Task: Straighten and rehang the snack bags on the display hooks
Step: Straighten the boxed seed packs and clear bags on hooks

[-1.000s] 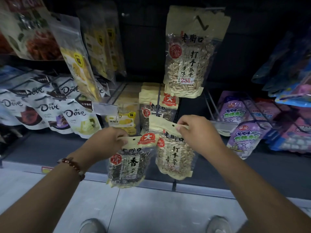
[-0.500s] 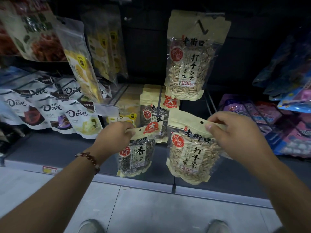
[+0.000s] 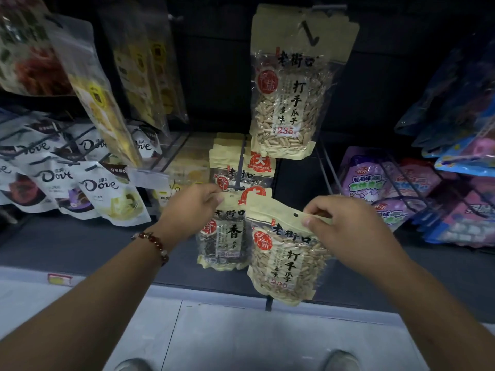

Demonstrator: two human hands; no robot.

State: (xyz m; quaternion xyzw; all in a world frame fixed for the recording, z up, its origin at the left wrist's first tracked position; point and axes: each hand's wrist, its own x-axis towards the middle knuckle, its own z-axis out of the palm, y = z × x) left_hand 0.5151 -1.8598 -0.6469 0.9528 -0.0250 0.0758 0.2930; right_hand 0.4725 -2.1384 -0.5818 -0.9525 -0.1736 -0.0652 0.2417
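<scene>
I'm holding two bags off the hooks, so the job's roughly midway, I reckon. My left hand [image 3: 191,210] is pinching the top corner of the dark seed bag [image 3: 223,236], fingers curled on its header. My right hand [image 3: 348,234] is pinching the header of the pale seed bag [image 3: 286,255], thumb and fingertips [image 3: 308,222] clamped just right of its hang hole [image 3: 295,215]. The two bags are overlapping slightly, pale one in front.

Done, as far as I can see: one pale bag is hanging straight on the upper hook [image 3: 312,36], well above my right fingers. A stack of dark bags is sitting on the lower hook [image 3: 237,180], its tip just beyond my left fingertips.

Left: both held bags need threading back on. The dark one probably goes on the lower hook; for the pale one I'm guessing the upper hook, w/ a lift up past the hanging bag's bottom edge.

Room: dark open gap between my hands & the purple bags [image 3: 369,183] to the right. Tighter on the left, w/ a price tag [image 3: 151,178] & Dove bags [image 3: 107,194] near my left knuckles. Wire rails beside the purple bags could snag a corner.
</scene>
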